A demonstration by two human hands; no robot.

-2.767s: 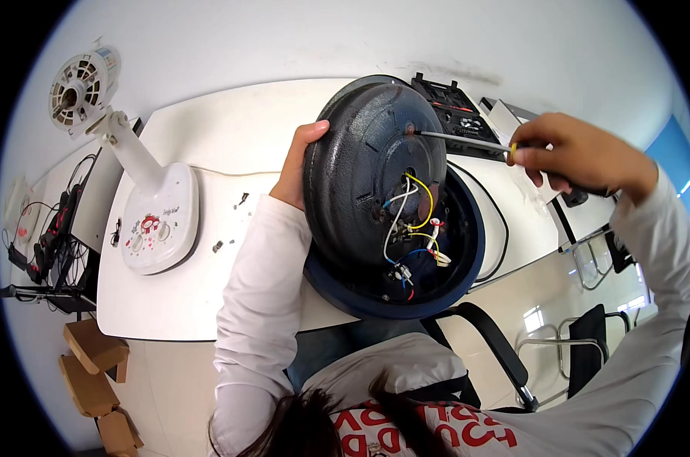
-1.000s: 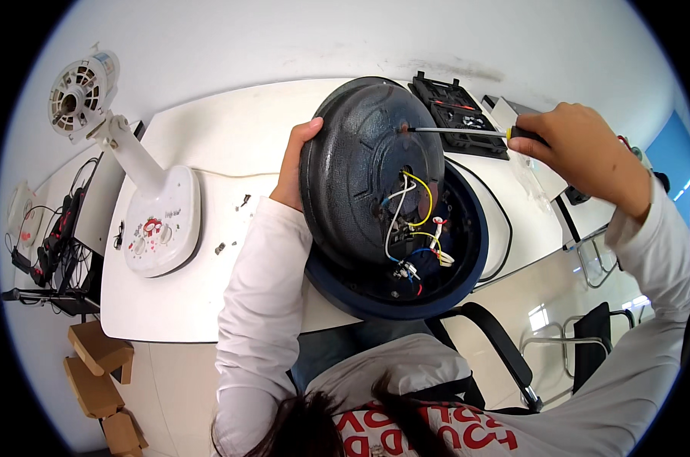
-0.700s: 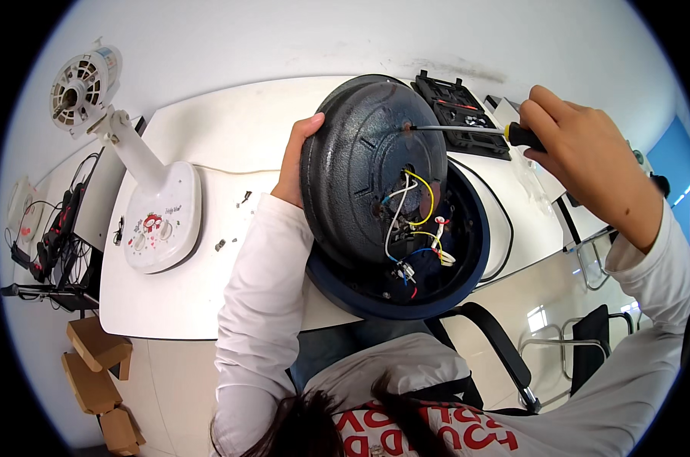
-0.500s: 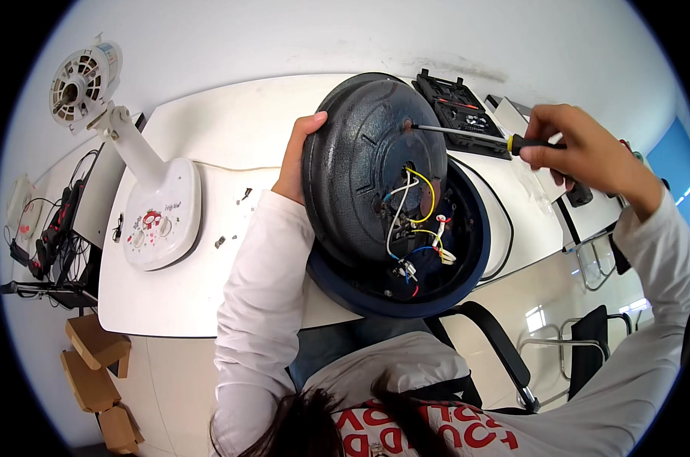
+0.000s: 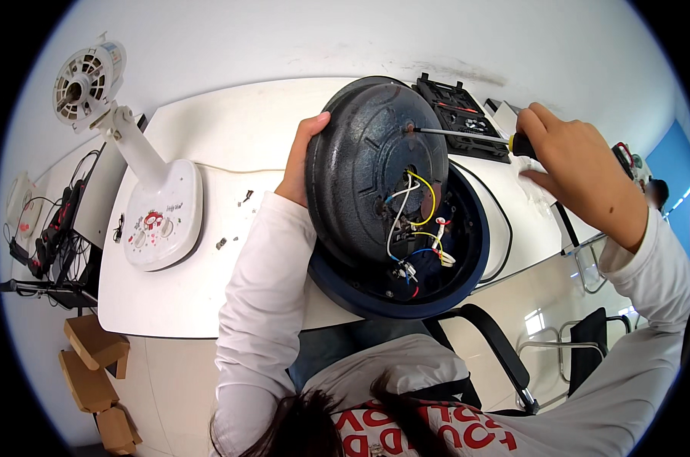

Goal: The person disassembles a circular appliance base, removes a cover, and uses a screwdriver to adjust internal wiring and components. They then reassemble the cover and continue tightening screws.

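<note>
With my left hand (image 5: 303, 158) I grip the left rim of a round dark metal housing (image 5: 352, 167), tilted up on edge. It leans out of a dark blue round base (image 5: 352, 293), and white, yellow and blue wires (image 5: 434, 199) run between the two. My right hand (image 5: 569, 171) is closed round the black and yellow handle of a screwdriver (image 5: 467, 136). The screwdriver's shaft lies nearly level, its tip at a rusty screw spot (image 5: 409, 128) on the upper part of the housing. Most of the handle is hidden inside my fingers.
A white fan stand (image 5: 166, 209) without blades stands on the left of the white table (image 5: 230, 114). Small screws (image 5: 221, 244) lie near it. An open black toolbox (image 5: 467, 114) sits behind the housing. A black cable (image 5: 505, 221) curves along the right. Cardboard boxes (image 5: 93, 343) are on the floor.
My right hand has rolled over on the screwdriver handle, so its back now shows. The tip stays at the same spot, and my left hand keeps its hold on the housing.
</note>
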